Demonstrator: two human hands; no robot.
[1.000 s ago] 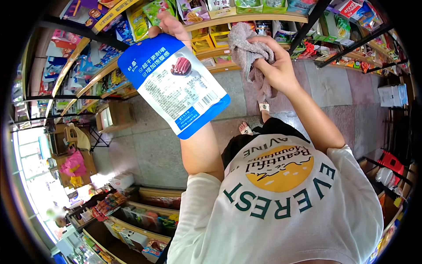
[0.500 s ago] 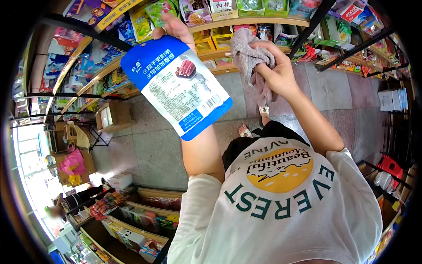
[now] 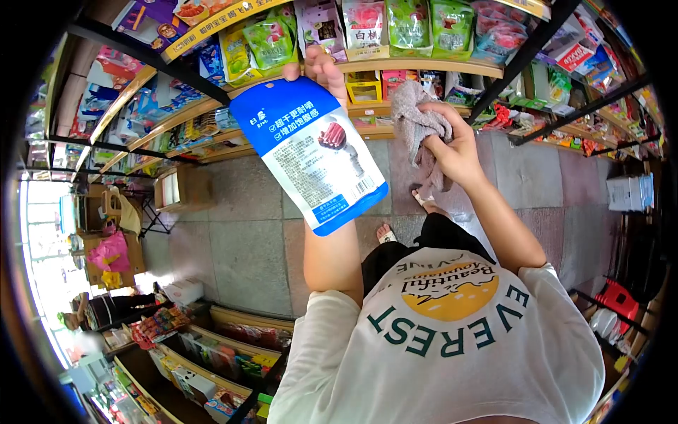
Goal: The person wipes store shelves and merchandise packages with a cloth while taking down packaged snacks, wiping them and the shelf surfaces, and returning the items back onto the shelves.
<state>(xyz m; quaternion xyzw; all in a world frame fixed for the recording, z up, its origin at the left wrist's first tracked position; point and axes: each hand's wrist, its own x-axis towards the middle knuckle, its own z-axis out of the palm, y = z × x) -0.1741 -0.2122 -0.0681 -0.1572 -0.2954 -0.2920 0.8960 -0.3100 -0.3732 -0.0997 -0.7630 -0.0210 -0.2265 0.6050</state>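
Observation:
My left hand (image 3: 323, 69) grips a blue and white snack pouch (image 3: 318, 159) from behind at its top edge. The pouch's printed face is turned up to me, with a picture of reddish meat sticks, small text and a barcode. Most of the left palm is hidden behind it. To the right, my right hand (image 3: 452, 148) is closed around a crumpled greyish-pink cloth (image 3: 418, 121), whose loose end hangs below the fingers. The cloth and the pouch are apart, both held in the air before the shelves.
Ahead, a shelf (image 3: 424, 67) carries several snack bags, including green pouches (image 3: 408, 27). More racks curve along both sides. A cardboard box (image 3: 185, 187) stands on the tiled floor (image 3: 247, 233) at left. Low display bins (image 3: 233, 353) are behind-left, and another person (image 3: 116, 309) is near the bright entrance.
The pouch and the cloth both sit further right and slightly lower in view, as does the front shelf. Both hands keep their hold.

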